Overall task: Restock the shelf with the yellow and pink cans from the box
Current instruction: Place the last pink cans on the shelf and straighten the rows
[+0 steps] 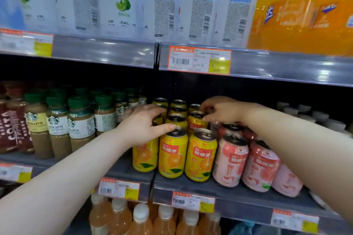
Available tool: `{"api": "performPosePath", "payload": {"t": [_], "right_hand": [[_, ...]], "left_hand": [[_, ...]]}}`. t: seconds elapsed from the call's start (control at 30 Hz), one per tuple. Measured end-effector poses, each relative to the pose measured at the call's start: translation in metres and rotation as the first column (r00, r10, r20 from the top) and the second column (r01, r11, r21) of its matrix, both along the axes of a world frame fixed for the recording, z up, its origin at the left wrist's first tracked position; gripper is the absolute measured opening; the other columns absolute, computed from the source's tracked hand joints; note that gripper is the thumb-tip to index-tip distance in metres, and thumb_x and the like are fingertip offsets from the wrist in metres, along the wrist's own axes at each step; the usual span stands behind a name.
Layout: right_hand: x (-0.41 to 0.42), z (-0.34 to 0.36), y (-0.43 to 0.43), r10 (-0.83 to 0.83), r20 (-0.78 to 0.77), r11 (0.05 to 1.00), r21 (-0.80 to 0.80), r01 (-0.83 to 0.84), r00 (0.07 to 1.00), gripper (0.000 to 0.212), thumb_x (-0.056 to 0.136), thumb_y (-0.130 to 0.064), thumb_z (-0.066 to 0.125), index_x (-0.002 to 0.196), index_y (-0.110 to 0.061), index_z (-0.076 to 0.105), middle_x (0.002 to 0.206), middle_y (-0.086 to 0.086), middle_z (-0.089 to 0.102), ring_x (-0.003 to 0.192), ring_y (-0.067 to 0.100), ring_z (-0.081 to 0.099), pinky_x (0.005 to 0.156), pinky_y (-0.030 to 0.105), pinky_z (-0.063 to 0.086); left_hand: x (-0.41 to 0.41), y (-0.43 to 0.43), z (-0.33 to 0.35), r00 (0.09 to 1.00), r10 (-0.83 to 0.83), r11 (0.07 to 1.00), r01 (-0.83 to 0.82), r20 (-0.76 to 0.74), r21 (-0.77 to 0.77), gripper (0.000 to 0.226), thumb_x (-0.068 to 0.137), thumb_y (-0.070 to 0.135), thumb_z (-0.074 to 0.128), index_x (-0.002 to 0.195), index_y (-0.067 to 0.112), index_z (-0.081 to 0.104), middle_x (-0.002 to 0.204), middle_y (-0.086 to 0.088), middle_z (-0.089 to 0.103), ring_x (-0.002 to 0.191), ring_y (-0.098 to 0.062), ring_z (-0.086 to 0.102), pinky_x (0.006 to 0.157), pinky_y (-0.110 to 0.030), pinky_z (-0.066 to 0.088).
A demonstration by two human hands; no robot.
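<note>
Yellow cans (172, 156) stand upright in three columns running back from the front edge of the shelf (191, 185), with the pink cans (230, 160) touching them on the right side and Starbucks latte bottles (57, 126) on their left. Both arms reach in from the front edge, and the right hand (219, 109) is the deeper of the two. Its fingers and thumb curl down round the top rim of the rear yellow can (195, 122), which stands in the right-hand yellow column just behind the front one, its long axis vertical. That can lies directly below the right hand, so the coming move looks like a straight push down or back into the row. The left hand (141, 126) lies over the left yellow column, fingers bent across the can tops and thumb stretched onto the rim of the front middle can. Whether it grips a can or only steadies the row I cannot tell. No box shows in this view.
</note>
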State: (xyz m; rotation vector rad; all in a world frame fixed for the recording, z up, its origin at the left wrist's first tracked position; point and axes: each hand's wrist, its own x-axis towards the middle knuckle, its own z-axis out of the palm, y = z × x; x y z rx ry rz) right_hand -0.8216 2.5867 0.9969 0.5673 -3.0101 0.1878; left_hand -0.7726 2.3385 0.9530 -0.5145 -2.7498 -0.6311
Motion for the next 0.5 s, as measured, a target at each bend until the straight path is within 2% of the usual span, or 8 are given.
{"api": "performPosePath", "payload": {"t": [0.13,0.27,0.4,0.5], "right_hand": [[-0.019,-0.012,-0.001,0.019,0.019,1.0,-0.01,-0.019,1.0,0.063,0.078,-0.043,0.067,0.134,-0.023,0.044,0.136,0.003,0.047,0.117,0.02,0.048,0.09,0.024,0.038],[-0.032,-0.021,-0.006,0.047,0.073,0.999,-0.019,-0.045,0.996,0.074,0.07,-0.049,0.072,0.134,-0.025,0.044,0.138,0.003,0.047,0.12,0.022,0.049,0.094,0.029,0.042],[-0.04,-0.023,-0.007,0.015,0.068,1.0,-0.005,-0.015,0.998,0.078,0.068,-0.057,0.07,0.136,-0.029,0.042,0.139,0.004,0.041,0.123,0.024,0.044,0.092,0.027,0.04],[-0.043,-0.024,-0.009,-0.011,0.037,1.0,0.022,0.011,0.999,0.076,0.07,-0.059,0.067,0.135,-0.029,0.041,0.14,0.006,0.04,0.124,0.025,0.042,0.091,0.026,0.035]], "left_hand": [[-0.007,0.013,0.006,0.998,0.003,0.993,0.005,0.067,-0.119,0.087,0.067,0.083,0.037,0.141,0.038,0.031,0.154,0.006,0.024,0.142,-0.017,0.017,0.114,-0.05,0.011],[-0.011,0.014,0.005,0.993,0.034,0.974,-0.008,0.109,-0.226,0.095,0.06,0.09,0.03,0.142,0.043,0.023,0.155,0.009,0.017,0.143,-0.015,0.011,0.115,-0.051,0.003],[-0.017,0.009,0.002,0.99,0.047,0.969,-0.013,0.132,-0.245,0.102,0.053,0.086,0.031,0.144,0.041,0.02,0.156,0.009,0.017,0.143,-0.016,0.012,0.116,-0.04,0.013],[-0.017,0.004,0.0,0.981,0.049,0.982,-0.014,0.187,-0.187,0.114,0.043,0.091,0.034,0.144,0.039,0.021,0.153,0.006,0.025,0.139,-0.017,0.027,0.106,-0.028,0.028]]}}
